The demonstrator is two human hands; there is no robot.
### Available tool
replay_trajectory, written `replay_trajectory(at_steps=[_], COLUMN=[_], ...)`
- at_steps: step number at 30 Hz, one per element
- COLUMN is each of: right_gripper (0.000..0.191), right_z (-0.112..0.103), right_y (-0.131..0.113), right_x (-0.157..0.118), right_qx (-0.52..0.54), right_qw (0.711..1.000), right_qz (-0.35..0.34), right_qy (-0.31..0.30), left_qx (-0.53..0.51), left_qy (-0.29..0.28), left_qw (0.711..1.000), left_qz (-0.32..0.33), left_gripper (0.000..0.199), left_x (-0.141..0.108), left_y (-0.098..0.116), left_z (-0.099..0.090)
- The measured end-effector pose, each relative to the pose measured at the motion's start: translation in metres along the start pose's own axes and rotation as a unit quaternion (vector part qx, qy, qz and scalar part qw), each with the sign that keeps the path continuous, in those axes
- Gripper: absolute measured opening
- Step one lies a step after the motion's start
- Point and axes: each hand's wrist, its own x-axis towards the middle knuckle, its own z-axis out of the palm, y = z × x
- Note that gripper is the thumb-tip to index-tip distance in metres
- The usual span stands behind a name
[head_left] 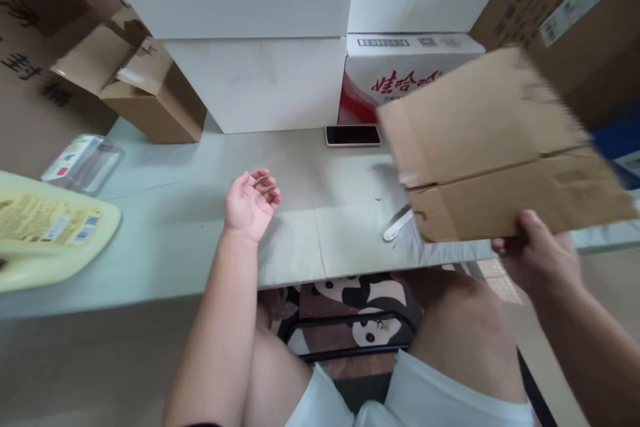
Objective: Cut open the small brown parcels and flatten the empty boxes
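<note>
My right hand (543, 254) grips the lower edge of a flattened cardboard box (485, 140), thumb on its near face. The brown sheet is tilted and creased, raised above the right side of the table, and its edges are partly blurred. Over the middle of the table my left hand (253, 206) is turned palm up, its fingers loosely curled and apart, with no object plainly in them. Near the front edge, beside the cardboard's lower left corner, lies a white utility knife (399, 224).
A phone (353, 135) lies at the back before a red and white carton (370, 74). White boxes (265, 84) line the rear. An opened small carton (160, 104), a clear plastic case (90, 164) and a yellow bottle (55, 230) stand or lie at left.
</note>
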Motion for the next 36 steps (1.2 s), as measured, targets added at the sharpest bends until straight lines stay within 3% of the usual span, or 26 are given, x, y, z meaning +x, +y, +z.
replay_trajectory(at_steps=[2, 4, 7, 10, 13, 15, 20, 23, 26, 29, 33, 36], right_gripper=[0.03, 0.029, 0.026, 0.017, 0.012, 0.003, 0.014, 0.015, 0.015, 0.019, 0.037, 0.059], right_z=[-0.032, -0.053, -0.061, -0.041, -0.001, 0.029, 0.092, 0.131, 0.184, 0.251, 0.345, 0.406], right_y=[-0.002, -0.005, -0.019, -0.044, -0.066, -0.07, -0.062, -0.07, -0.089, -0.113, -0.149, -0.175], right_x=[0.007, 0.021, 0.063, 0.119, 0.153, 0.152, 0.101, 0.072, 0.05, 0.023, -0.029, -0.073], right_qx=[-0.007, -0.016, -0.035, -0.029, -0.015, -0.017, -0.047, -0.088, -0.137, -0.203, -0.279, -0.304], right_qw=[0.991, 0.975, 0.973, 0.982, 0.998, 0.997, 0.97, 0.944, 0.914, 0.871, 0.789, 0.728], right_qz=[-0.003, -0.022, -0.077, -0.088, 0.031, 0.065, 0.086, 0.066, 0.005, -0.118, -0.328, -0.433], right_qy=[0.13, 0.22, 0.216, 0.166, 0.046, -0.033, -0.222, -0.31, -0.381, -0.431, -0.438, -0.436], left_qx=[-0.009, -0.016, -0.018, -0.015, -0.01, -0.01, -0.025, -0.05, -0.089, -0.144, -0.197, -0.223], left_qy=[-0.002, -0.003, -0.002, -0.004, -0.014, -0.014, -0.013, -0.004, 0.034, 0.101, 0.194, 0.235], left_qw=[1.0, 1.0, 1.0, 1.0, 1.0, 1.0, 0.999, 0.998, 0.993, 0.974, 0.936, 0.911], left_qz=[0.004, 0.004, -0.001, -0.005, -0.003, 0.002, 0.031, 0.049, 0.071, 0.142, 0.216, 0.255], left_gripper=[0.019, 0.018, 0.019, 0.019, 0.019, 0.019, 0.019, 0.02, 0.019, 0.019, 0.022, 0.022], left_x=[-0.002, -0.002, 0.0, 0.002, 0.004, 0.005, -0.003, -0.014, -0.026, -0.032, -0.036, -0.039], left_y=[0.001, -0.001, -0.004, -0.007, -0.007, -0.004, 0.013, 0.026, 0.038, 0.052, 0.068, 0.076], left_z=[0.0, 0.003, 0.008, 0.01, 0.009, 0.006, -0.001, -0.006, -0.017, -0.035, -0.064, -0.079])
